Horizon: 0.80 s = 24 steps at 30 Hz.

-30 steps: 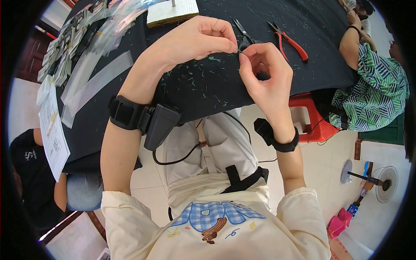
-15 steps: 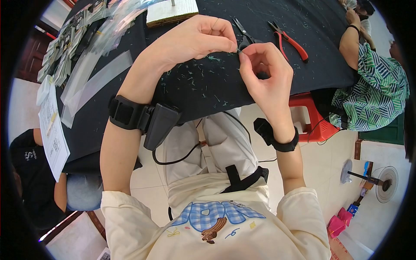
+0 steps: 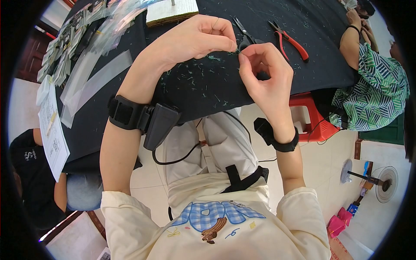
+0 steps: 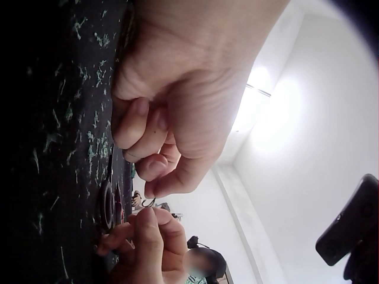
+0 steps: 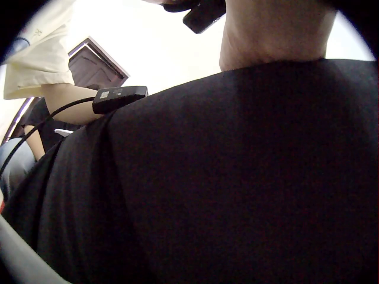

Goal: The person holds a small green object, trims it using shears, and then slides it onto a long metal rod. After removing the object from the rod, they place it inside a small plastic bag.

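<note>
Over the near part of the black-covered table, my left hand (image 3: 197, 41) and right hand (image 3: 271, 71) meet fingertip to fingertip. Between them is a tiny, thin, hook-like piece (image 4: 148, 202), dark and curved, which shows best in the left wrist view. Thumb and index finger of the left hand pinch one end, while its other fingers curl inward. From the other side the right thumb and index finger pinch it too. In the right wrist view dark cloth fills most of the picture and hides the right fingers.
Black-handled scissors (image 3: 245, 37) and red-handled pliers (image 3: 291, 43) lie just beyond the hands. Green thread scraps (image 3: 212, 57) litter the black cloth. A white block (image 3: 172, 12) with a metal post stands at the back. Clear plastic strips (image 3: 102, 78) and papers (image 3: 54, 130) lie left.
Both hands stay almost in place, with only a slight shift at the fingertips. The other person's hands at the upper right have moved a little.
</note>
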Each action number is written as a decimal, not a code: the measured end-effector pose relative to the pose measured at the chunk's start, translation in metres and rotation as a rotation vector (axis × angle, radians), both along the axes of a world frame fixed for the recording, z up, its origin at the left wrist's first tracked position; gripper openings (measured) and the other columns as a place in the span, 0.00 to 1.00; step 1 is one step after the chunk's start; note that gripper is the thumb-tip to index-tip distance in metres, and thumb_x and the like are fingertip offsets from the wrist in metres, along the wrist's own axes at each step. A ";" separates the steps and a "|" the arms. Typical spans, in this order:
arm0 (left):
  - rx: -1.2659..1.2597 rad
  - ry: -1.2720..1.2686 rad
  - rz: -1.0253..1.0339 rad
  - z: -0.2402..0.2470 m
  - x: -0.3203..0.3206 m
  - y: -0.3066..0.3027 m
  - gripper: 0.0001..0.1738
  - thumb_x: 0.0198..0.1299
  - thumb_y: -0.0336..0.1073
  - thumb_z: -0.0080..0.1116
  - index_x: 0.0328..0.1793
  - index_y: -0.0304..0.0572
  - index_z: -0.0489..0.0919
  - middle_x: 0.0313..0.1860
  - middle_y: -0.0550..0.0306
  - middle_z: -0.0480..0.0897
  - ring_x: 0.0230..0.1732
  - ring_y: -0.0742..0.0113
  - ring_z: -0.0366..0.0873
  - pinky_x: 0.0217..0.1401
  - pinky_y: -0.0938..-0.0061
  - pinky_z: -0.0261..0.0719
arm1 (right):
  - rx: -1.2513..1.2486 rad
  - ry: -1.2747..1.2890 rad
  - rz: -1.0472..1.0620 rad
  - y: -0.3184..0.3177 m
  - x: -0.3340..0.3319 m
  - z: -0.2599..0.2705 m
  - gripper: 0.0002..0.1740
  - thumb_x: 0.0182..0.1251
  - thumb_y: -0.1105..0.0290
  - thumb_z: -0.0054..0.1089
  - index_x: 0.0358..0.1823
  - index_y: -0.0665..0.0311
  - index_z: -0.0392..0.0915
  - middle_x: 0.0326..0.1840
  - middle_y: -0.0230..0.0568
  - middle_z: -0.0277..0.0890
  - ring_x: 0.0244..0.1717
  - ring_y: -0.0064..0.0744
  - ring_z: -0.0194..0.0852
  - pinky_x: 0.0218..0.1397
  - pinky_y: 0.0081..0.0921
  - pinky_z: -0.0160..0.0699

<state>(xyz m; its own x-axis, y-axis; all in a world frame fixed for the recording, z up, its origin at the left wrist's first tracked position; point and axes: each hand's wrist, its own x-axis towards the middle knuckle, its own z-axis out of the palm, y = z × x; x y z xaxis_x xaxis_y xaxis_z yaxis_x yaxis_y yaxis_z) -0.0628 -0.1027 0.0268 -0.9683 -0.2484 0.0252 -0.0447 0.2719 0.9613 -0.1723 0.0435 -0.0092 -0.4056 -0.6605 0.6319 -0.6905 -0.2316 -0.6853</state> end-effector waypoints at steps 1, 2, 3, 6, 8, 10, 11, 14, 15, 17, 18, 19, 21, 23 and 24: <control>-0.008 0.003 0.003 0.000 0.000 0.000 0.06 0.58 0.37 0.56 0.32 0.46 0.75 0.16 0.76 0.62 0.15 0.88 0.51 0.16 0.87 0.44 | 0.003 0.004 0.005 0.000 0.000 0.000 0.06 0.49 0.80 0.60 0.28 0.65 0.73 0.23 0.32 0.69 0.15 0.20 0.64 0.18 0.16 0.62; -0.008 0.003 0.002 0.000 0.000 0.000 0.06 0.58 0.37 0.56 0.32 0.46 0.75 0.16 0.76 0.62 0.15 0.88 0.51 0.16 0.87 0.44 | 0.006 0.008 0.010 0.000 0.000 0.000 0.06 0.48 0.80 0.60 0.28 0.65 0.73 0.23 0.32 0.69 0.15 0.20 0.64 0.18 0.16 0.62; -0.005 0.000 0.005 0.000 0.000 0.001 0.05 0.58 0.36 0.56 0.32 0.46 0.75 0.16 0.76 0.62 0.15 0.88 0.51 0.16 0.87 0.44 | 0.006 0.008 0.010 0.000 0.000 0.000 0.06 0.48 0.80 0.60 0.28 0.65 0.73 0.23 0.32 0.69 0.15 0.20 0.64 0.18 0.16 0.62; 0.006 -0.005 0.003 0.001 0.000 0.001 0.05 0.58 0.36 0.55 0.32 0.46 0.75 0.17 0.76 0.63 0.15 0.88 0.51 0.16 0.88 0.44 | 0.001 0.033 0.013 0.000 0.000 0.000 0.06 0.48 0.80 0.60 0.29 0.65 0.73 0.23 0.32 0.69 0.15 0.20 0.64 0.18 0.16 0.62; 0.015 -0.008 -0.002 0.001 0.000 0.001 0.05 0.58 0.36 0.55 0.32 0.46 0.74 0.17 0.76 0.63 0.16 0.88 0.51 0.16 0.88 0.44 | 0.006 0.050 0.013 0.001 0.000 0.001 0.06 0.48 0.80 0.60 0.29 0.65 0.73 0.23 0.32 0.69 0.15 0.20 0.64 0.18 0.16 0.62; 0.017 -0.009 0.000 0.000 0.000 0.001 0.05 0.58 0.36 0.55 0.32 0.46 0.74 0.17 0.76 0.62 0.15 0.88 0.51 0.16 0.88 0.44 | 0.009 0.050 0.019 0.001 0.001 0.001 0.06 0.49 0.80 0.60 0.29 0.65 0.73 0.23 0.32 0.69 0.15 0.20 0.65 0.18 0.16 0.63; 0.017 -0.010 0.000 0.000 0.000 0.001 0.05 0.58 0.36 0.55 0.32 0.46 0.74 0.17 0.76 0.62 0.15 0.88 0.51 0.16 0.88 0.44 | 0.012 0.051 0.025 0.001 0.001 0.001 0.06 0.49 0.80 0.60 0.30 0.65 0.73 0.23 0.32 0.69 0.15 0.20 0.65 0.18 0.16 0.63; 0.000 -0.009 0.000 0.001 0.000 0.001 0.05 0.58 0.37 0.55 0.32 0.46 0.74 0.17 0.76 0.62 0.15 0.88 0.51 0.16 0.88 0.44 | 0.014 0.054 0.036 0.002 0.001 0.001 0.07 0.49 0.80 0.60 0.30 0.65 0.73 0.23 0.32 0.70 0.15 0.19 0.65 0.18 0.16 0.63; 0.001 -0.010 -0.001 0.001 0.000 0.001 0.05 0.58 0.37 0.56 0.32 0.46 0.74 0.17 0.76 0.62 0.15 0.88 0.50 0.16 0.88 0.44 | 0.014 0.054 0.036 0.002 0.001 0.002 0.07 0.49 0.80 0.60 0.30 0.65 0.73 0.23 0.32 0.70 0.15 0.19 0.65 0.18 0.16 0.63; 0.001 -0.011 -0.002 0.000 0.000 0.001 0.06 0.58 0.37 0.56 0.33 0.46 0.74 0.17 0.76 0.62 0.15 0.88 0.50 0.17 0.87 0.44 | 0.017 0.064 0.041 0.002 0.002 0.002 0.07 0.49 0.80 0.60 0.30 0.65 0.73 0.23 0.32 0.70 0.15 0.19 0.65 0.19 0.15 0.64; -0.001 -0.010 -0.001 0.000 0.000 0.001 0.06 0.58 0.37 0.56 0.33 0.45 0.75 0.17 0.75 0.62 0.15 0.88 0.50 0.17 0.87 0.44 | 0.017 0.064 0.041 0.003 0.002 0.002 0.07 0.49 0.80 0.60 0.30 0.65 0.73 0.23 0.32 0.70 0.15 0.19 0.65 0.19 0.15 0.64; -0.003 -0.009 0.000 0.000 0.000 0.001 0.06 0.58 0.37 0.56 0.33 0.45 0.75 0.17 0.75 0.62 0.15 0.88 0.50 0.17 0.87 0.44 | 0.015 0.062 0.043 0.003 0.002 0.002 0.07 0.49 0.80 0.60 0.31 0.65 0.74 0.23 0.32 0.70 0.15 0.19 0.65 0.19 0.15 0.64; 0.002 -0.009 0.001 0.000 0.000 0.001 0.06 0.58 0.37 0.56 0.33 0.45 0.75 0.17 0.75 0.62 0.15 0.88 0.50 0.17 0.87 0.44 | 0.013 0.060 0.044 0.003 0.001 0.001 0.07 0.49 0.80 0.60 0.31 0.65 0.74 0.23 0.32 0.70 0.15 0.19 0.65 0.19 0.15 0.64; 0.006 -0.009 0.003 0.000 0.000 0.001 0.06 0.58 0.37 0.56 0.33 0.45 0.75 0.17 0.75 0.62 0.15 0.88 0.50 0.17 0.87 0.44 | 0.013 0.067 0.044 0.002 0.001 0.001 0.07 0.49 0.80 0.60 0.31 0.65 0.74 0.23 0.32 0.70 0.15 0.19 0.65 0.19 0.15 0.64; 0.006 -0.011 0.005 0.000 0.000 0.001 0.06 0.58 0.37 0.56 0.33 0.45 0.75 0.17 0.75 0.62 0.15 0.88 0.50 0.17 0.87 0.44 | 0.013 0.067 0.044 0.002 0.001 0.000 0.07 0.49 0.80 0.60 0.31 0.65 0.74 0.23 0.32 0.70 0.15 0.19 0.65 0.19 0.15 0.64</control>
<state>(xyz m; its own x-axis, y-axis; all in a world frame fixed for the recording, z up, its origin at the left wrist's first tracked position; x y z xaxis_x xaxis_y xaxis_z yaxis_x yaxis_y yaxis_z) -0.0626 -0.1019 0.0269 -0.9674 -0.2529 0.0130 -0.0566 0.2657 0.9624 -0.1716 0.0456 -0.0088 -0.3336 -0.6849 0.6478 -0.7240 -0.2539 -0.6413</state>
